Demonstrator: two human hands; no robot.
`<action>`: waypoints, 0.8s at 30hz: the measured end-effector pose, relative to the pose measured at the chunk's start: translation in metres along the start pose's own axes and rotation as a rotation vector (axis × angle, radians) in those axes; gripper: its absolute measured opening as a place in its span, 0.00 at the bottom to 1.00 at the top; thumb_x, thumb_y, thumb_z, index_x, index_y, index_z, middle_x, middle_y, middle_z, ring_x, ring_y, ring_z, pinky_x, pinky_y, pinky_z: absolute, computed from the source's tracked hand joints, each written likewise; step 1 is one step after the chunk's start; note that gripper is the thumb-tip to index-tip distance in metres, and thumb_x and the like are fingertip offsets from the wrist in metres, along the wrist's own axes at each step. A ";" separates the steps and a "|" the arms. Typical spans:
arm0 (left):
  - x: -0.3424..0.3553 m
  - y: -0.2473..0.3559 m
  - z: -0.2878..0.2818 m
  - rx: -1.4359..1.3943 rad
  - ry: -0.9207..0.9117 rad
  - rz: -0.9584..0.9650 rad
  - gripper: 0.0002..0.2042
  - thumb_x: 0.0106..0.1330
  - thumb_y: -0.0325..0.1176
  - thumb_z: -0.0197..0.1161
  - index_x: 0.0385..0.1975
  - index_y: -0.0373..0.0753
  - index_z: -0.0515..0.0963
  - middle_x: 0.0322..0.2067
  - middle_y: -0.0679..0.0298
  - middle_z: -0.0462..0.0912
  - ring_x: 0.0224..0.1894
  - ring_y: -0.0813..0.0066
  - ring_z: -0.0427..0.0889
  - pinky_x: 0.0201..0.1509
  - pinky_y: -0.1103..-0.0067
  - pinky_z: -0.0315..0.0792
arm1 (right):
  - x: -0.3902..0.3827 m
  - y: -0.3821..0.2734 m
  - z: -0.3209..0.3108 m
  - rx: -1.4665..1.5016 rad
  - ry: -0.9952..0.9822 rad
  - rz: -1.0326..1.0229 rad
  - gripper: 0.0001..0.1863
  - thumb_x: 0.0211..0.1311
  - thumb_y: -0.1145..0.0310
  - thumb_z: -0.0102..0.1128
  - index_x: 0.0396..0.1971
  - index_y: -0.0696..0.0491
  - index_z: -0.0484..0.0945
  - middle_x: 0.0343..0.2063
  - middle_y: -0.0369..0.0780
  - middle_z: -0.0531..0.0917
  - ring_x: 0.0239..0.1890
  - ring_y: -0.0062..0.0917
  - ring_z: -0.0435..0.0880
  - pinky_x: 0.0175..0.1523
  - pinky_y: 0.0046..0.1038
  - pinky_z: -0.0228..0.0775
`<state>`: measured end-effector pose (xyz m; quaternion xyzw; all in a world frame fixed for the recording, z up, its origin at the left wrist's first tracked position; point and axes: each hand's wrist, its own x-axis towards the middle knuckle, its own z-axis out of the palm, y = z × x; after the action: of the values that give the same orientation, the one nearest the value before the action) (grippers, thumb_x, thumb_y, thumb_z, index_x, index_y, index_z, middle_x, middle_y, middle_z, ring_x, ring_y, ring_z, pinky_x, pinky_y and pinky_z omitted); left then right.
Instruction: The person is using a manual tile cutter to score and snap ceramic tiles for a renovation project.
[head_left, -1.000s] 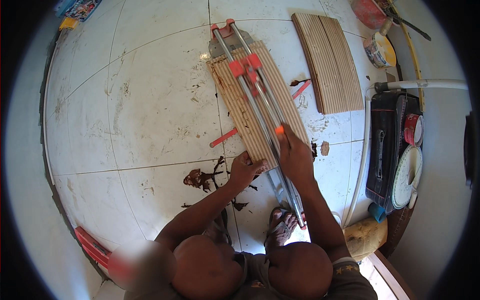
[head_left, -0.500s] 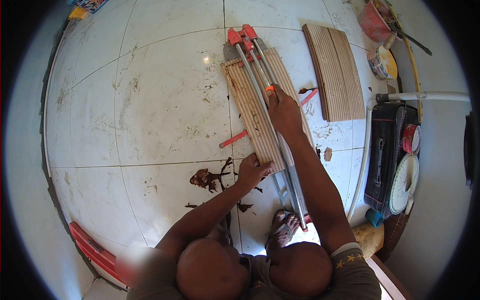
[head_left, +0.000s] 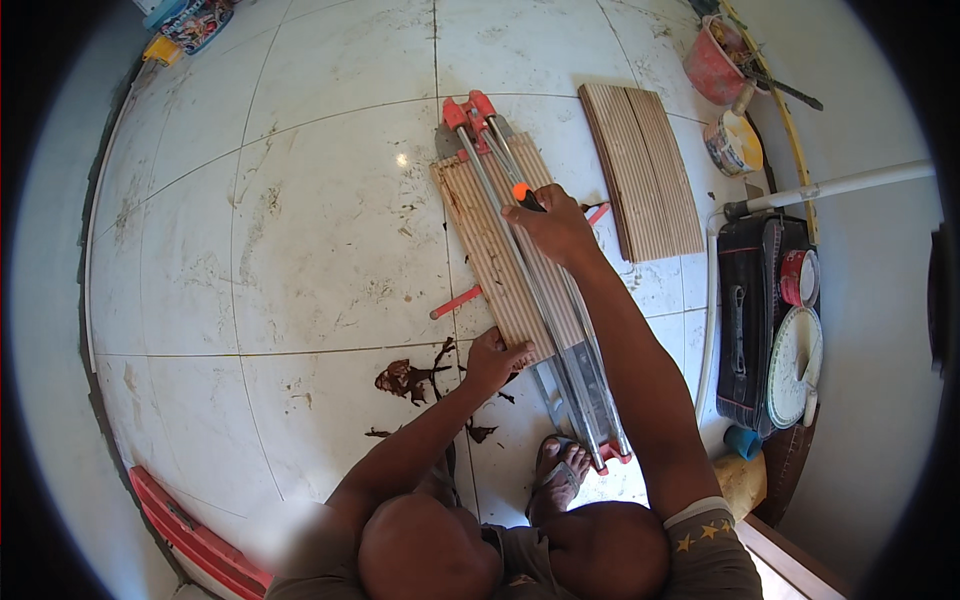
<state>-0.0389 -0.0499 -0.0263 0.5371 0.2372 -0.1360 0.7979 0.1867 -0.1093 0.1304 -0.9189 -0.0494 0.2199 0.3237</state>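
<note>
A manual tile cutter point(head_left: 585, 455) with two steel rails and red ends lies slantwise on the floor. Under its rails rests a ribbed, wood-coloured tile point(head_left: 480, 235). My right hand point(head_left: 552, 228) is closed around the cutter's black handle point(head_left: 530, 200), whose orange end pokes out above the fingers. At the tile's near left corner, my left hand point(head_left: 492, 362) pinches the edge with the thumb on top; its other fingers are partly hidden. A red support arm point(head_left: 457, 302) sticks out left of the tile.
Two similar ribbed tiles point(head_left: 645, 170) lie to the right. Along the right wall are a red bucket point(head_left: 715, 65), a paint tub point(head_left: 733, 145), a white pipe point(head_left: 840, 187) and a black case point(head_left: 745, 330). Brown scraps point(head_left: 403, 380) litter the floor near my left hand.
My right hand has slid the handle slightly toward the cutter's far end, and more of its black part shows. My left hand stays at the tile's corner. The whole view has shifted.
</note>
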 end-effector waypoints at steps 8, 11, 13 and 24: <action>-0.003 0.008 0.001 -0.040 -0.036 -0.070 0.19 0.63 0.30 0.72 0.50 0.29 0.74 0.41 0.56 0.85 0.40 0.74 0.85 0.45 0.79 0.80 | 0.026 0.025 0.000 0.385 -0.378 0.187 0.15 0.50 0.65 0.69 0.37 0.56 0.83 0.40 0.38 0.82 0.42 0.29 0.77 0.53 0.31 0.65; -0.002 0.007 0.000 -0.083 -0.050 -0.060 0.18 0.63 0.29 0.72 0.49 0.30 0.74 0.40 0.56 0.85 0.40 0.74 0.86 0.44 0.78 0.81 | 0.029 0.026 0.003 0.373 -0.432 0.144 0.11 0.48 0.68 0.68 0.31 0.57 0.84 0.34 0.37 0.82 0.39 0.27 0.75 0.49 0.31 0.65; -0.003 0.007 -0.001 -0.077 -0.068 -0.033 0.18 0.63 0.29 0.72 0.49 0.30 0.74 0.40 0.56 0.85 0.39 0.74 0.86 0.42 0.78 0.82 | 0.031 0.026 0.005 0.320 -0.388 0.201 0.08 0.47 0.70 0.67 0.27 0.57 0.83 0.31 0.36 0.82 0.37 0.25 0.75 0.46 0.32 0.65; -0.001 0.005 -0.001 -0.051 -0.062 -0.039 0.19 0.61 0.31 0.73 0.49 0.31 0.75 0.38 0.57 0.85 0.32 0.75 0.86 0.33 0.80 0.83 | 0.027 0.015 0.004 0.223 -0.254 0.181 0.10 0.48 0.66 0.68 0.23 0.59 0.84 0.23 0.38 0.82 0.27 0.25 0.75 0.36 0.34 0.67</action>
<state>-0.0381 -0.0466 -0.0219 0.5075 0.2264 -0.1621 0.8154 0.2084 -0.1121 0.1084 -0.8429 0.0178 0.3664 0.3935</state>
